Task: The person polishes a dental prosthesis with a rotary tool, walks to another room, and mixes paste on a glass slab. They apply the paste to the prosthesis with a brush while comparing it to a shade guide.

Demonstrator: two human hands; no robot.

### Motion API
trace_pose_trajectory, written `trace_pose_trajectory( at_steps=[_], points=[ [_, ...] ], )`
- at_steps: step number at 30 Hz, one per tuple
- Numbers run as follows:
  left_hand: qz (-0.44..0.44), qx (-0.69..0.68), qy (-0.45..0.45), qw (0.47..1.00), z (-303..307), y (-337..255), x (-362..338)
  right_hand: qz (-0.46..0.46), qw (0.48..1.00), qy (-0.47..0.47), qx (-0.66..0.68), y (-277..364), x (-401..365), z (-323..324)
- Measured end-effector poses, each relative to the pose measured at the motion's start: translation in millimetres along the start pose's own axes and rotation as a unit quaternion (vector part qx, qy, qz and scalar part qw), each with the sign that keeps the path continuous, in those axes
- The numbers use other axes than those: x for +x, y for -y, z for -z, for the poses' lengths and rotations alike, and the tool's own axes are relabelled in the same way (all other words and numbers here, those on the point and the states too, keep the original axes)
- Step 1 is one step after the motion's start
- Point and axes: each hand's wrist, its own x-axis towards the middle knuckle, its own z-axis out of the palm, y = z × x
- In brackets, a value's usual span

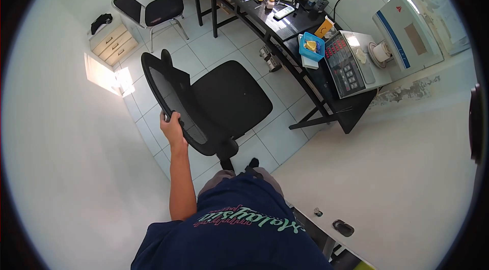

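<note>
My left hand [173,128] is closed round the edge of the mesh backrest of a black office chair [232,98], its fingers wrapped over the frame. The chair's seat faces up, to the right of the backrest, above the tiled floor. My right hand is not in the picture; the right side of my body ends at the dark blue shirt.
A black table [234,3] with bottles and tools runs along the back. Right of it are a blue basket [311,47] and a weighing machine [346,66]. A second chair [163,9] and a drawer unit [114,43] stand back left. A white sliding door [356,178] is at right.
</note>
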Motion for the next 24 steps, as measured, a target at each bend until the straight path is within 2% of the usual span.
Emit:
trace_pose_trajectory(
  at_steps=[3, 6, 8, 12, 14, 20, 24],
  points=[
    [0.005, -0.010, 0.005, 1.000, 2.9, -10.6, 24.7, 0.032, 0.996, 0.086, 0.007, 14.7, 36.1, 2.3],
    [-0.001, 0.008, 0.008, 1.000, 6.2, -17.7, 57.5, 0.050, 0.992, 0.115, 0.024, 30.1, 76.3, 13.2],
    [-0.004, -0.011, 0.003, 1.000, 1.4, -19.2, 81.0, 0.095, 0.990, 0.066, 0.077, 57.2, 101.5, 41.4],
    [-0.025, 0.012, 0.008, 1.000, 4.2, -20.6, 132.1, 0.156, 0.984, -0.009, 0.085, 118.8, 188.1, 100.9],
    [-0.033, 0.045, 0.003, 0.998, 12.3, -15.5, 163.4, 0.214, 0.972, -0.059, 0.080, 166.5, 228.5, 148.3],
    [0.029, 0.093, -0.029, 0.995, 21.5, -32.4, 224.4, 0.320, 0.912, -0.210, 0.147, 296.9, 351.7, 294.3],
    [0.005, 0.154, -0.046, 0.987, 11.3, -58.0, 243.4, 0.282, 0.904, -0.263, 0.186, 376.7, 437.9, 389.6]
  ],
)
